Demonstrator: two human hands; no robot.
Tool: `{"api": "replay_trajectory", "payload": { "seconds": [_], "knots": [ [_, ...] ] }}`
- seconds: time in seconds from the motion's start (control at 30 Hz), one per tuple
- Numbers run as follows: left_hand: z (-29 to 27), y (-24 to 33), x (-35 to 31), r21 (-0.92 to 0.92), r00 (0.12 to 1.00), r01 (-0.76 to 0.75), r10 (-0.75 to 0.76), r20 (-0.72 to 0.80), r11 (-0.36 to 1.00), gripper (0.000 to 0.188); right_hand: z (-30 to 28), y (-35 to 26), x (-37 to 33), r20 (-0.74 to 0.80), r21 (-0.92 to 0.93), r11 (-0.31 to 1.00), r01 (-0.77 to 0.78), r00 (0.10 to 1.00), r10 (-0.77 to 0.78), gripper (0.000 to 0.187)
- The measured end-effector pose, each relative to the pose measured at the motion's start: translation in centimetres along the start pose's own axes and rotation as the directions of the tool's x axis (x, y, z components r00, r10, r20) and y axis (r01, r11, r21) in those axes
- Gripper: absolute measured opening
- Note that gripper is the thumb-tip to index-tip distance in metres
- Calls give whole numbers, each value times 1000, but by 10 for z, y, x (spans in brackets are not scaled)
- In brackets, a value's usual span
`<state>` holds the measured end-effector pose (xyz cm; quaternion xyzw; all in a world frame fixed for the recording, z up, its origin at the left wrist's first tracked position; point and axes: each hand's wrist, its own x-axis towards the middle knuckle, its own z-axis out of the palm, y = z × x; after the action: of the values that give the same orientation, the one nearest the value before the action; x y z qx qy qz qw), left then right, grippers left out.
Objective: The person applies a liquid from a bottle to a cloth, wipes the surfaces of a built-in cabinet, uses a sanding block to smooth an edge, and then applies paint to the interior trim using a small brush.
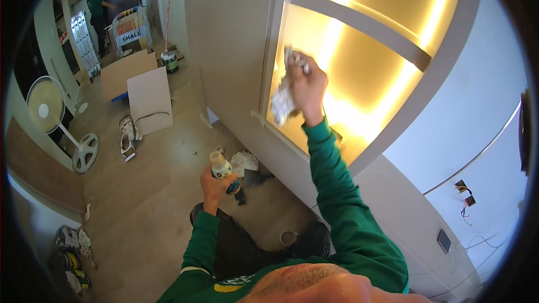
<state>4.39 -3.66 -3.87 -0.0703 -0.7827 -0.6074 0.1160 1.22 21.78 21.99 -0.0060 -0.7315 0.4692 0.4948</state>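
My left hand (211,187), low over the floor, is closed around a small bottle (220,167) with a pale cap and a printed label. A crumpled white cloth (283,104) hangs from my right hand (309,88), which is raised and gripping it. That hand is at the opening of a lit cabinet (359,67), by the frame edge on its left side. Warm light strips glow inside the cabinet, and a grey shelf (365,25) crosses it. Whether the cloth touches the frame, I cannot tell.
A crumpled white rag (245,163) lies on the floor beyond the bottle. At left stand a fan (46,106), cardboard sheets (150,101) and a ladder (85,45). A co-worker (96,11) stands far back. Loose wires (465,191) stick out of the right wall, near a phone (444,241).
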Motion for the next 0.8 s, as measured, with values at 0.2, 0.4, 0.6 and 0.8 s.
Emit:
{"api": "replay_trajectory", "payload": {
  "seconds": [0.2, 0.4, 0.6, 0.8],
  "knots": [
    [-2, -5, -4, -44, 1000, 7, -8, -29, 999, 52, -18, -88, 139, 16, -87, 982, 166, 986, -165, 24],
    [-6, -5, -6, -2, 999, -29, 29, -35, 1000, 52, -12, -69, 225, 194, -224, 974, -26, 978, 71, 31],
    [0, -6, -7, -41, 1000, -14, 13, -18, 999, 51, 4, -43, 267, 265, -440, 893, 97, 964, 26, 38],
    [-18, -2, -9, -24, 998, -33, 31, -55, 999, 48, 42, -75, 221, 28, -553, 833, -13, 999, 34, 35]
  ]
}}
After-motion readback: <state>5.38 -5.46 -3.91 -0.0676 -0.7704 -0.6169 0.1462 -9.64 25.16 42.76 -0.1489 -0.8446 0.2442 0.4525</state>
